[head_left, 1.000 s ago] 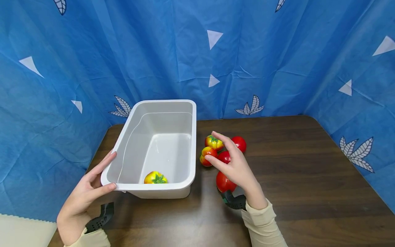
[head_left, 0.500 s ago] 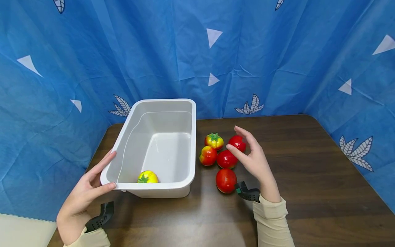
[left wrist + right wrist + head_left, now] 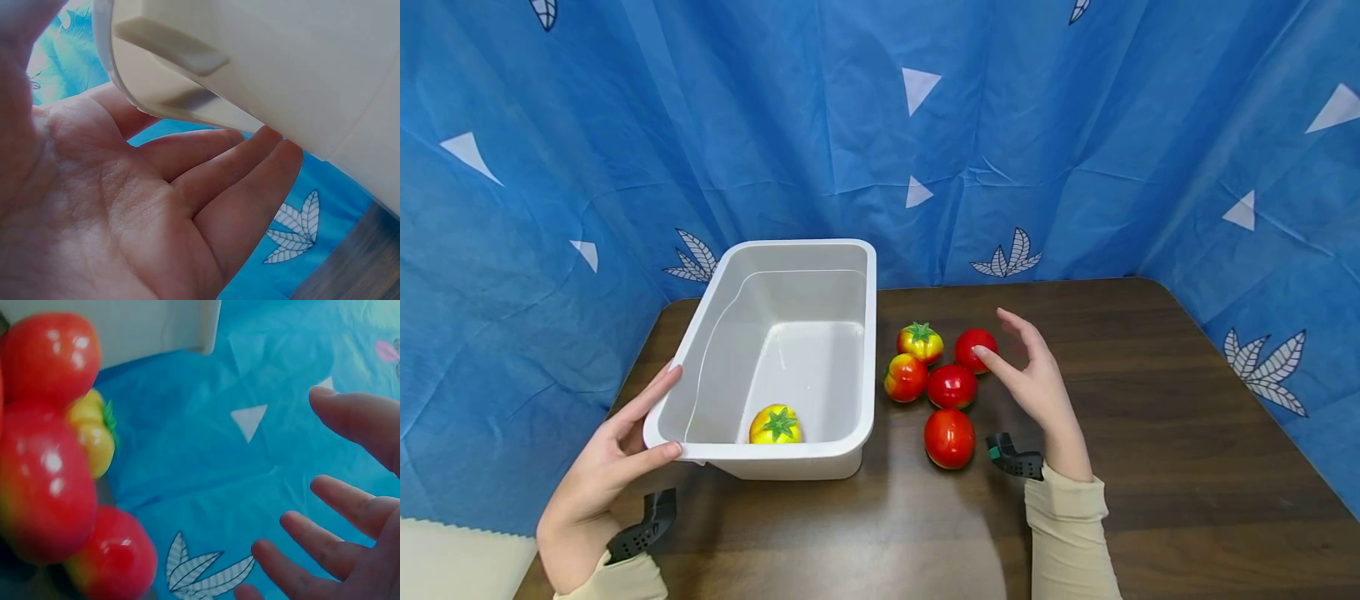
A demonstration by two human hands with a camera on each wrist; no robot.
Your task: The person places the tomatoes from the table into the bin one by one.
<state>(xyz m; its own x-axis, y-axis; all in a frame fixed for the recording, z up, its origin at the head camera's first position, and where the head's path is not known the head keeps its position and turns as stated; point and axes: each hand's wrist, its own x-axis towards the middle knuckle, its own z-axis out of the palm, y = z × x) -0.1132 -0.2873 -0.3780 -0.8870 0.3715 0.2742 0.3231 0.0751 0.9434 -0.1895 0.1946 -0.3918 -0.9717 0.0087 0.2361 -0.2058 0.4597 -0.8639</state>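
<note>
My left hand [image 3: 598, 471] holds the near left corner of a light grey plastic bin [image 3: 767, 452], its thumb on the front rim and its index finger along the left rim. In the left wrist view, other fingers [image 3: 250, 181] reach under the rim against the outer wall. Inside the bin, near the front, sits a yellow-red toy tomato [image 3: 777, 425] with a green star-shaped top. My right hand [image 3: 1037, 383] holds nothing, fingers spread and slightly bent, just right of a red toy tomato [image 3: 976, 350]; its thumb tip overlaps that tomato in the head view.
Between bin and right hand lie a yellow-red tomato [image 3: 920, 343], an orange-red one [image 3: 906, 378] and two more red ones [image 3: 952, 387], [image 3: 950, 439] on the dark wooden table [image 3: 1150, 417]. A blue patterned curtain [image 3: 820, 125] stands behind and at both sides.
My right hand has moved right from over the tomatoes to beside them, uncovering them. The tomato in the bin has rolled left, then back right. The left hand keeps its place.
</note>
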